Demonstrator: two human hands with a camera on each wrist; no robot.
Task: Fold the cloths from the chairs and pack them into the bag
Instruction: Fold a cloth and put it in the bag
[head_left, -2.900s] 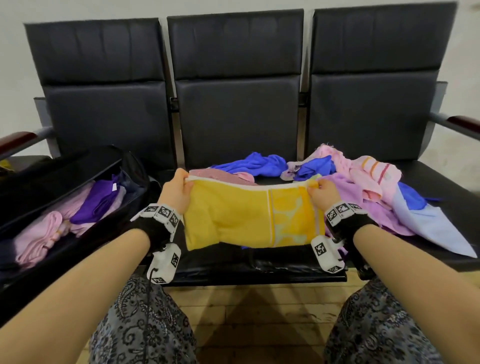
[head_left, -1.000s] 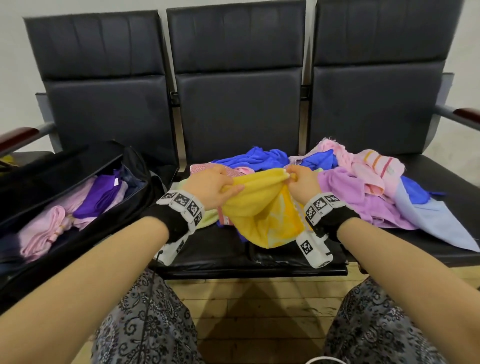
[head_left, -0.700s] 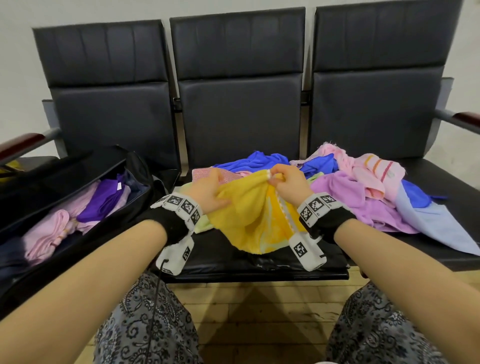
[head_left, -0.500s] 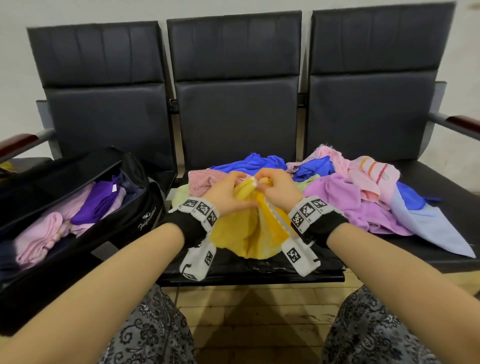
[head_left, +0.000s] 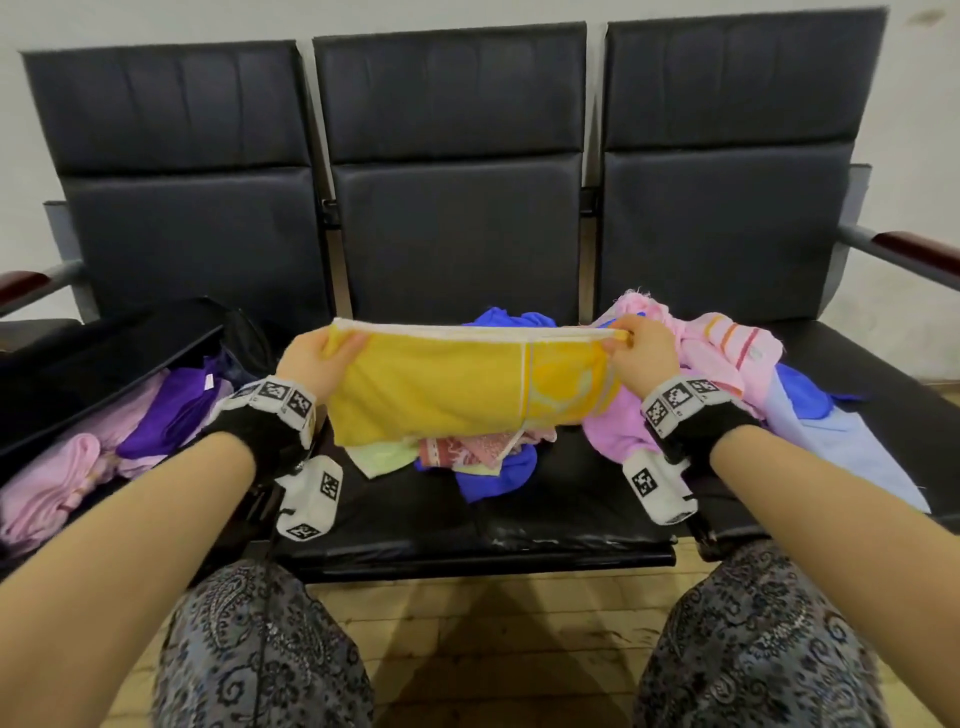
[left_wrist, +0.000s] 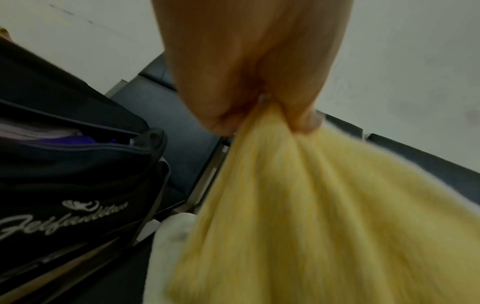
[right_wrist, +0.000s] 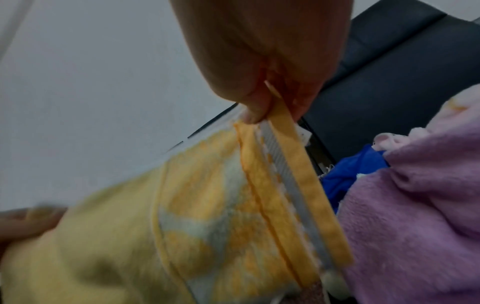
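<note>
The yellow terry towel with a paler patterned band (head_left: 467, 384) hangs stretched in the air above the middle seat, its top edge pulled into a straight, nearly level line. Held taut like this, the layers drop evenly, which I judge is meant to square it up before a further fold.

The left hand (head_left: 317, 358) grips the towel's 9 o'clock end; the left wrist view shows the fingers (left_wrist: 221, 115) closed tight around gathered yellow fabric. The right hand (head_left: 641, 348) pinches the 3 o'clock end, thumb and fingertips (right_wrist: 255, 111) pressed together on the hemmed corner by the orange stripe. Both hands are clamped on the cloth and spread well apart.

Just below the towel, at 6 o'clock, lie a pale green cloth (head_left: 382, 454), a pink patterned cloth (head_left: 467, 449) and a rumpled royal-blue cloth (head_left: 498, 475), all unfolded. At 3 o'clock sits the rest of the heap: a lilac fleece cloth (head_left: 610, 434), a pink striped towel (head_left: 727, 345) and a light blue cloth (head_left: 841, 447).

At 9 o'clock, the open black zip bag (head_left: 93, 358) rests on the left seat, holding pink and purple cloths (head_left: 156, 415). It sits near the left hand, so I expect a short carry once folding is done.

The row of black padded chairs (head_left: 452, 223) stands against a pale wall.
</note>
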